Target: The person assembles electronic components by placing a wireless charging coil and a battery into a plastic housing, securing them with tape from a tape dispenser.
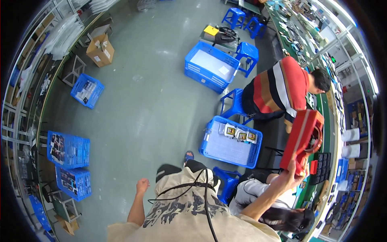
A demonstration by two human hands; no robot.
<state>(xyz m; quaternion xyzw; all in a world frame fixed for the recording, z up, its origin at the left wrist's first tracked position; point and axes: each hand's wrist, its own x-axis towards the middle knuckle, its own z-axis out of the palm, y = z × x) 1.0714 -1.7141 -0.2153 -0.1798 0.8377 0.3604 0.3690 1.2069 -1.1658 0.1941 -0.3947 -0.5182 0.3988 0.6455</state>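
My right hand (288,179) reaches out to the right and grips the near end of a long red boxy object (300,135). It has a pale stripe along it and a rounded opening on its right side; what sits in the opening is hard to make out. The object is held up over the edge of the green workbench (325,135), above a seated co-worker in a white top. My left hand (142,185) hangs low beside my body over the floor, its fingers curled in, with nothing visible in them.
A blue crate (231,153) with several small packed items stands ahead on the right, a larger blue crate (207,70) beyond it. A co-worker in a striped shirt (278,86) sits at the bench. Blue stools (234,103) line it. Stacked crates (69,149) stand left.
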